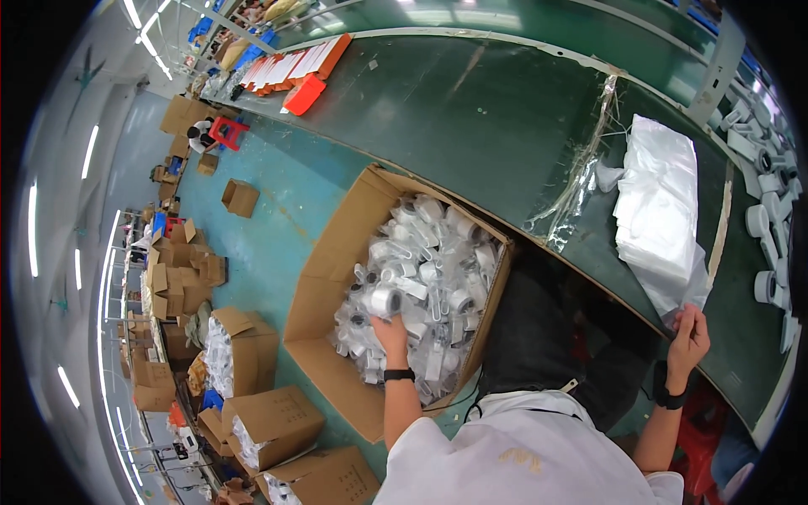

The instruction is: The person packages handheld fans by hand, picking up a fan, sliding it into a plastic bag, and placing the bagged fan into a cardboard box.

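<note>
My left hand reaches into a large open cardboard box and is closed on a white plastic part with a round end. Its fingers are partly hidden behind that part. Around it lie many similar white parts in clear plastic bags, heaped inside the box. At the right, over the edge of the green workbench, my right hand pinches the lower corner of a clear plastic bag. That bag trails from a stack of flat plastic bags on the bench.
Loose white plastic parts lie along the bench's right side. A roll of orange-red tape and a row of orange-and-white packets sit at its far left. Several cardboard boxes stand on the floor at left. A person is near a red stool.
</note>
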`<state>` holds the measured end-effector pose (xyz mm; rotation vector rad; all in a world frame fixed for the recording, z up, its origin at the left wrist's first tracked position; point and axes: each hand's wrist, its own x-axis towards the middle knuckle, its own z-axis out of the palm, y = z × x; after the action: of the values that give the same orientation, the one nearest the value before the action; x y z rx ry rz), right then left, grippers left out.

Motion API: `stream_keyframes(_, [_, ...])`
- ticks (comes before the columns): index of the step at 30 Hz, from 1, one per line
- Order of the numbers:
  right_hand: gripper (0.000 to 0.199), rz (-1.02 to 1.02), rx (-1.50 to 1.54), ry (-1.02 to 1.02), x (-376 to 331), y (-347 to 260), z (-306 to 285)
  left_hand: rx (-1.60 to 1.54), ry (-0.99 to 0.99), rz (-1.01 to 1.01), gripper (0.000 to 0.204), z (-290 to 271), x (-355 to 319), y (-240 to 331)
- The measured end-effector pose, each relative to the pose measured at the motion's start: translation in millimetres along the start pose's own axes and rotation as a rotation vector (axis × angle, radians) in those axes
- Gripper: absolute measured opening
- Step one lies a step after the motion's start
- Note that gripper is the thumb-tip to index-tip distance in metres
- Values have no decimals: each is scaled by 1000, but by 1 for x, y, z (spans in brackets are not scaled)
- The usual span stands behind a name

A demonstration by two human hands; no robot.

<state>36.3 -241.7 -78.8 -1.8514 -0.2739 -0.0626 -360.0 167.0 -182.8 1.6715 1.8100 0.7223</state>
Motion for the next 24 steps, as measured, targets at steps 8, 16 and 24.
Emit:
stream_keyframes(8, [21, -37, -22, -3, -1, 1, 0, -1083, -467, -336, 30, -22, -36, 124])
stream_keyframes(16, [18, -85, 21, -23, -3, -10, 1, -1070, -571, -275, 41, -6, -75, 192])
stream_keyframes(24, [15, -108, 23, -9, -4, -14, 0, -1028, -564, -184, 36, -5, -93, 219])
